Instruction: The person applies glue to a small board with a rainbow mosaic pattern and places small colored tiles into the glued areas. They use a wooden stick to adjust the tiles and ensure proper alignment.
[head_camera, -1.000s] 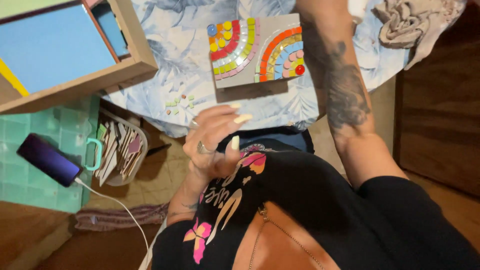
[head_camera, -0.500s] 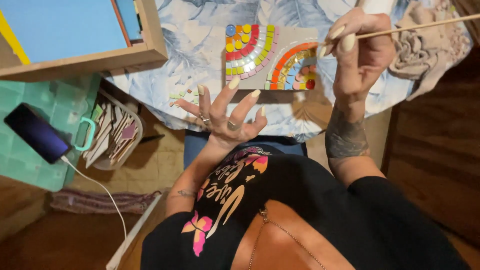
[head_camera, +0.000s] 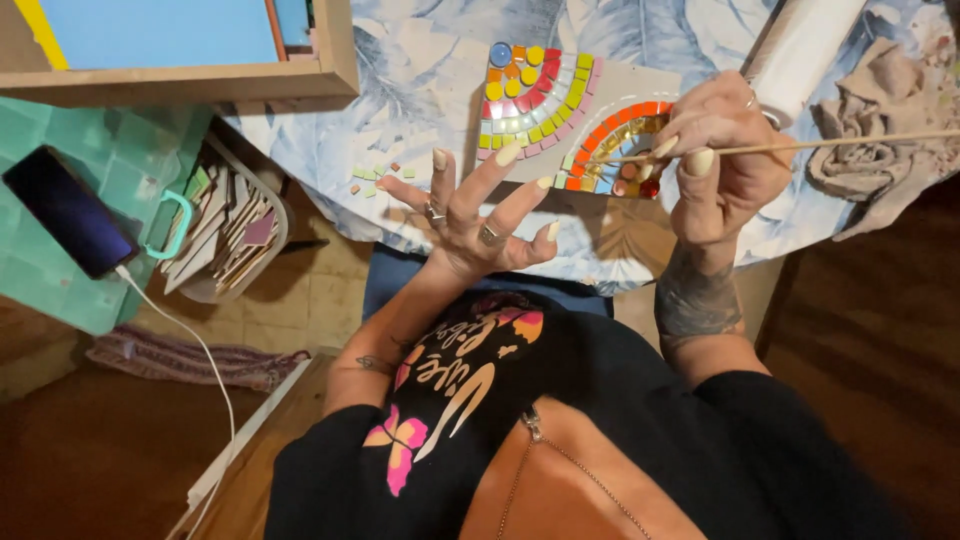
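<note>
Two rainbow arcs are what I read progress from, but going left to right I first pass a dark phone (head_camera: 68, 210) on a cable lying on a green tiled surface, then a clear tub of flat pieces (head_camera: 225, 232) below the table's near-left edge. A few loose tiles (head_camera: 380, 176) lie on the leaf-print cloth (head_camera: 420, 90) near that edge. My left hand (head_camera: 470, 215) hovers above the near edge, fingers spread wide, holding nothing. Beyond it lies the mosaic board (head_camera: 570, 115), close to the near edge: its left arc looks fully tiled, while the right arc has orange and yellow bands set and, I judge, inner rows partly unfilled. My right hand (head_camera: 722, 160) pinches a thin wooden stick (head_camera: 800, 147) whose tip meets that right arc. A crumpled grey rag (head_camera: 865, 140) sits by the table's right edge.
</note>
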